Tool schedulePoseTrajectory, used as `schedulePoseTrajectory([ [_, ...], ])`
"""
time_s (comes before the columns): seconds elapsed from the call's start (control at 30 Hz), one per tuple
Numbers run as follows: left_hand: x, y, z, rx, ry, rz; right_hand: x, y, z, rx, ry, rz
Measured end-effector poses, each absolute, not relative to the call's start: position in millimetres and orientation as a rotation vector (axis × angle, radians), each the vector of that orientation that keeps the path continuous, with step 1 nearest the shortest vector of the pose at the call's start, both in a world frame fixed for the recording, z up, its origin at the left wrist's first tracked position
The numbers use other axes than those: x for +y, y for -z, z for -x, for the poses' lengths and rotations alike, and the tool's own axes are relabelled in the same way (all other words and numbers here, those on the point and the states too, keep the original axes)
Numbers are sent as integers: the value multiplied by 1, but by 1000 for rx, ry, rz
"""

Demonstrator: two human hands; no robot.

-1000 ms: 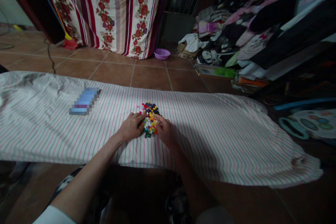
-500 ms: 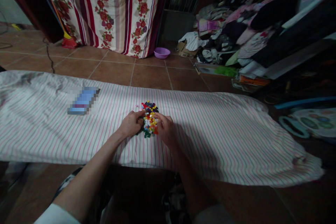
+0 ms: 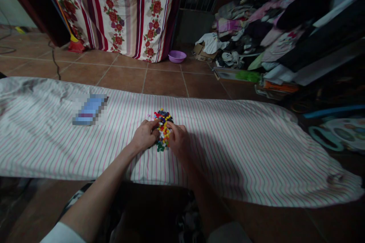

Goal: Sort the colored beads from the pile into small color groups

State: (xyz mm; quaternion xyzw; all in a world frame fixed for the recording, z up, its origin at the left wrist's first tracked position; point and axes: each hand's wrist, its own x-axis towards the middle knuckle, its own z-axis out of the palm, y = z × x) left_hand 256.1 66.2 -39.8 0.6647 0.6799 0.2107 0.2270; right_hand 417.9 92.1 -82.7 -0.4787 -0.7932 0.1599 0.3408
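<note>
A small pile of tiny multicoloured plastic pieces point(image 3: 163, 133) lies on a striped cloth point(image 3: 242, 140). Red, yellow, white, blue, black, orange and green ones show in it. My left hand point(image 3: 146, 135) rests at the pile's left side, its index finger stretched over the pieces and the thumb held apart below. From the right, my right hand point(image 3: 179, 138) reaches in with its index finger pointing into the middle of the pile. I make out no piece held in either hand. Some of the pile is hidden under the fingers.
A blurred-out blue rectangular object point(image 3: 90, 110) lies on the cloth to the left. Beyond, on the tiled floor, stand a purple basin point(image 3: 177, 57) and a red broom head point(image 3: 76, 46) by a floral curtain point(image 3: 128, 11). Heaped clothes point(image 3: 256, 34) fill the back right.
Both hands stay at the pile with only slight finger shifts. Some pieces between the fingertips have been moved about. The view has shifted a little.
</note>
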Motion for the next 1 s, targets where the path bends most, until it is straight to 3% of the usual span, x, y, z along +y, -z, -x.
schedulePoseTrajectory([
  [1.0,74,54,-263,1882,-722,-1818,96,70,-406,-1990,-570,1122],
])
